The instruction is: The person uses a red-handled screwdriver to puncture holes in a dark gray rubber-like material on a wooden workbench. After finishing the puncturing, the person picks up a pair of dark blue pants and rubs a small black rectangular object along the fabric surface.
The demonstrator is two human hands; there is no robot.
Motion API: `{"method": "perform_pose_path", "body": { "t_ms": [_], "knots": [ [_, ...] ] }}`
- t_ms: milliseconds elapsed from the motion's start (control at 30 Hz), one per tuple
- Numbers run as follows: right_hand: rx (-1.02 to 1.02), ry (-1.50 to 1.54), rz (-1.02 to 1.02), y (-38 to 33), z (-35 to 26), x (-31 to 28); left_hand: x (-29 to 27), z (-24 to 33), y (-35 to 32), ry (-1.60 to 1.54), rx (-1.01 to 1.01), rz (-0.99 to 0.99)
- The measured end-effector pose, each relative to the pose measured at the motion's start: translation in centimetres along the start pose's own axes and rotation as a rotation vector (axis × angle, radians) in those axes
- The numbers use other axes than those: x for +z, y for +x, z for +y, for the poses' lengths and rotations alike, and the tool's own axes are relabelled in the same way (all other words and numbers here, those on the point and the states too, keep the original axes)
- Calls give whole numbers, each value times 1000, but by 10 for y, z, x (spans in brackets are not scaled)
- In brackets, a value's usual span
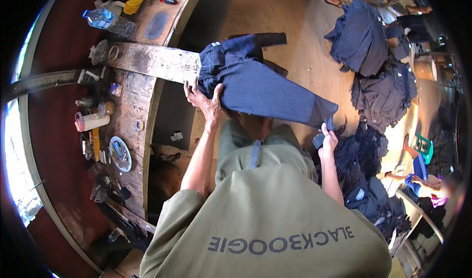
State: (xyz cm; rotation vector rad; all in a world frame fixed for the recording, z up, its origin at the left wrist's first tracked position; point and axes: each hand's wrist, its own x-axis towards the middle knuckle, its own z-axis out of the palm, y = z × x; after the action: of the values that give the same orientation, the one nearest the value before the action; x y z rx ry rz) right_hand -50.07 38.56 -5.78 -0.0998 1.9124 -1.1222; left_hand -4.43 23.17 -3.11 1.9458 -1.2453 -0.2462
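A pair of dark blue jeans (pixel 270 83) stretches across the middle, with its gathered waist end over the tip of a narrow, worn board (pixel 152 59). My left hand (pixel 209 103) is at the waist end, fingers spread and thumb against the cloth. Out to the right, my right hand (pixel 329 141) pinches the hem of the nearer leg between thumb and fingers, holding that leg drawn out. The other leg points away to the far right, partly hidden behind the nearer one. A small dark piece beside my right hand cannot be made out.
The wooden bench (pixel 130 115) at left holds a plastic bottle (pixel 110 22), a screwdriver (pixel 164 0) and a round dish (pixel 120 154). Heaps of dark garments (pixel 359 37) lie along the right. A person (pixel 423 182) sits at the far right, near a green stool (pixel 423 149).
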Motion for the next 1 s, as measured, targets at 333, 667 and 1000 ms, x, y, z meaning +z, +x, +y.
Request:
{"method": "perform_pose_path", "body": {
  "t_ms": [333,667,1000],
  "knots": [
    [-1048,-654,-269,-68,-124,86,-31,4,-27,56,440,-340],
    [-1281,-1328,-934,-147,-112,251,-44,-2,-16,165,549,-389],
    [-1506,-1505,-745,-134,-121,285,16,47,95,122,603,-379]
  ]
}}
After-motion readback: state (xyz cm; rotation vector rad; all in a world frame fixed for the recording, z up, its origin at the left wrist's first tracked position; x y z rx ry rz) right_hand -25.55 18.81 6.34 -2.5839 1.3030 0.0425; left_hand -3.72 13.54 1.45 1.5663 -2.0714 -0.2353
